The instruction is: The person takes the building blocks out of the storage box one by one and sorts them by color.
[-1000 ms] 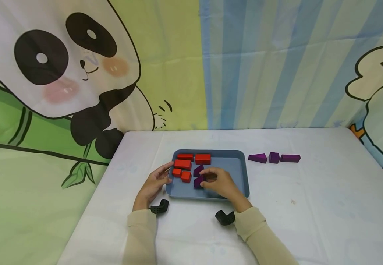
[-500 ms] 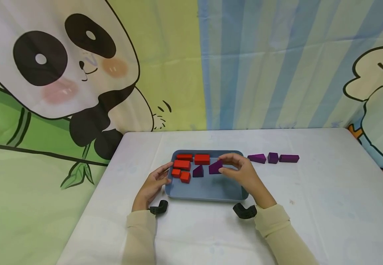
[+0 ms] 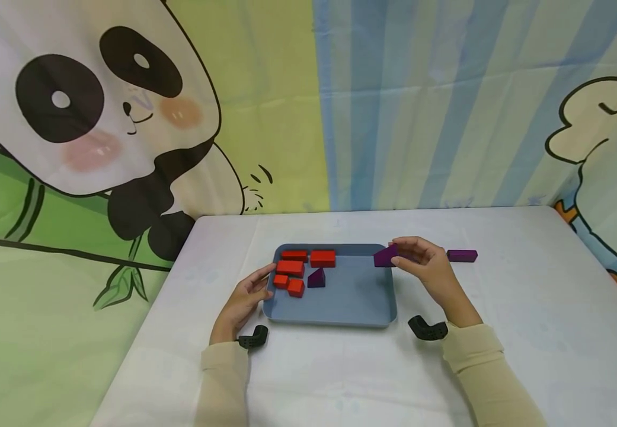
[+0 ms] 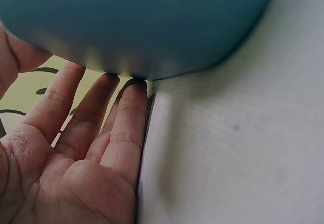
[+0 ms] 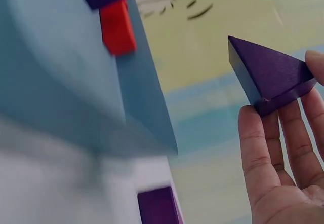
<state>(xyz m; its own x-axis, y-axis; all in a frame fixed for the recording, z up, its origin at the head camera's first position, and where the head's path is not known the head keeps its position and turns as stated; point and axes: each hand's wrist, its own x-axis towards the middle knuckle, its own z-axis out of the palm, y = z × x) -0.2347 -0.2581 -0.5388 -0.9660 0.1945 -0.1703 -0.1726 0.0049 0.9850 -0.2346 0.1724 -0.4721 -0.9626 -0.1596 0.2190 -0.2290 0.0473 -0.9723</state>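
Note:
In the head view a purple wedge-shaped block (image 3: 385,257) is pinched between the thumb and fingers of my right hand (image 3: 430,270), over the right rim of a blue-grey tray (image 3: 361,324). The right wrist view shows the same purple wedge-shaped block (image 5: 271,74) at the fingertips. My left hand (image 3: 243,299) rests against the tray's left side. Its fairly straight fingers (image 4: 129,112) touch the tray's outer wall in the left wrist view. Inside the tray are several red blocks (image 3: 290,268) and one purple block (image 3: 316,278).
A long purple block (image 3: 462,255) lies on the white table (image 3: 532,332) to the right of my right hand, which mostly hides other purple blocks beside it. A printed curtain (image 3: 393,107) hangs behind the table. Black cameras (image 3: 428,328) sit at both wrists.
My right hand has lifted one purple block from the tray's middle and carried it right to the tray's right rim. My left hand stays at the tray's left side.

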